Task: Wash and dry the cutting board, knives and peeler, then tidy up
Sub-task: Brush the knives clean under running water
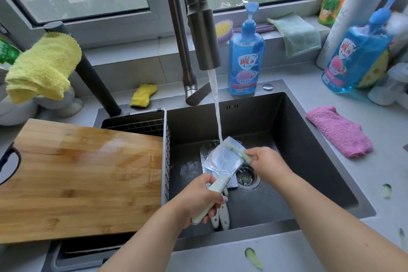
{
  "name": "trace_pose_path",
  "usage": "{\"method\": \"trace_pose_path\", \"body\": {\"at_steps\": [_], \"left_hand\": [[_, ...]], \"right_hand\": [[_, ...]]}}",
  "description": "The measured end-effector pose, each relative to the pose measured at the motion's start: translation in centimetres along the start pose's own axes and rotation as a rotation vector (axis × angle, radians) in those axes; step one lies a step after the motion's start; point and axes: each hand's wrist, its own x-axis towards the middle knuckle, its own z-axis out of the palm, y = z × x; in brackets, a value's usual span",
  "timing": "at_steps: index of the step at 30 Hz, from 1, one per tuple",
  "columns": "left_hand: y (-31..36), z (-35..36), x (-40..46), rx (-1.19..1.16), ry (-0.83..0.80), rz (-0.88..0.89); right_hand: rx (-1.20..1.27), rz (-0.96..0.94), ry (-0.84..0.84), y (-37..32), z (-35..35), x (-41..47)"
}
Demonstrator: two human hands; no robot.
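Cucumber peel lies on the tabletop at the near edge, between the two forearms. Just beyond it, the left hand is curled around the pale handle of a cleaver, holding the broad blade flat over the dark sink. The right hand pinches a pale green toothbrush whose bristle end rests on the blade, right where the water stream from the faucet lands. Under the cleaver, more white-handled knives lie on the sink floor beside the drain strainer (how many cannot be told).

To the left, the bamboo cutting board lies flat across a wire drain basket, its surface wet. Behind the sink stand a blue dish soap bottle and a yellow sponge; a yellow cloth hangs at the left, and a pink cloth rests on the tabletop at the right.
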Motion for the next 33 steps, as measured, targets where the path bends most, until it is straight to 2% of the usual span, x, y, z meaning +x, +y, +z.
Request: {"method": "trace_pose_path", "body": {"at_steps": [2, 6, 7, 11, 13, 16, 17, 20, 22, 26, 27, 28, 31, 33], "left_hand": [[0.2, 0.0, 0.0, 0.0, -0.005, 0.006], [0.3, -0.2, 0.2, -0.01, 0.008, 0.003], [0.3, -0.2, 0.2, -0.007, 0.011, 0.003], [0.7, -0.1, 0.1, 0.026, 0.016, 0.008], [0.8, -0.1, 0.1, 0.023, 0.009, 0.012], [0.9, 0.0, 0.3, 0.029, 0.025, 0.019], [0.9, 0.1, 0.4, 0.032, 0.031, 0.026], [1.1, 0.1, 0.5, 0.059, 0.065, 0.047], [1.1, 0.1, 0.6, 0.078, 0.084, 0.053], [0.9, 0.2, 0.8, 0.096, 0.124, 0.052], [0.9, 0.3, 0.8, 0.104, 0.132, 0.052], [0.9, 0.3, 0.8, 0.112, 0.138, 0.052], [1.1, 0.1, 0.6, 0.14, 0.141, 0.056], [1.1, -0.1, 0.6, 0.169, 0.144, 0.057]], "right_hand": [[-0.011, 0.011, 0.044, 0.2, -0.1, 0.1], [0.137, -0.027, -0.255, -0.9, 0.4, -0.9], [0.112, -0.044, -0.253, -1.0, 0.6, -0.8], [-0.123, -0.006, 0.06, 0.2, 0.2, 1.1], [-0.116, -0.001, 0.041, 0.4, -0.1, 1.0], [0.036, -0.059, -0.172, -0.5, -0.1, -0.1], [0.022, -0.075, -0.184, -0.5, 0.1, -0.2], [-0.145, -0.047, 0.025, 0.4, -0.1, 0.7], [-0.189, -0.014, 0.075, 1.2, -0.5, 0.8], [0.056, -0.064, -0.236, 0.6, -0.5, -1.1], [0.083, -0.069, -0.271, 0.5, -0.3, -1.4], [0.082, -0.06, -0.232, 0.6, -0.2, -1.3], [-0.077, -0.004, 0.073, 1.7, -0.5, -0.2], [-0.019, -0.004, 0.035, 2.1, -0.6, -0.2]]}}
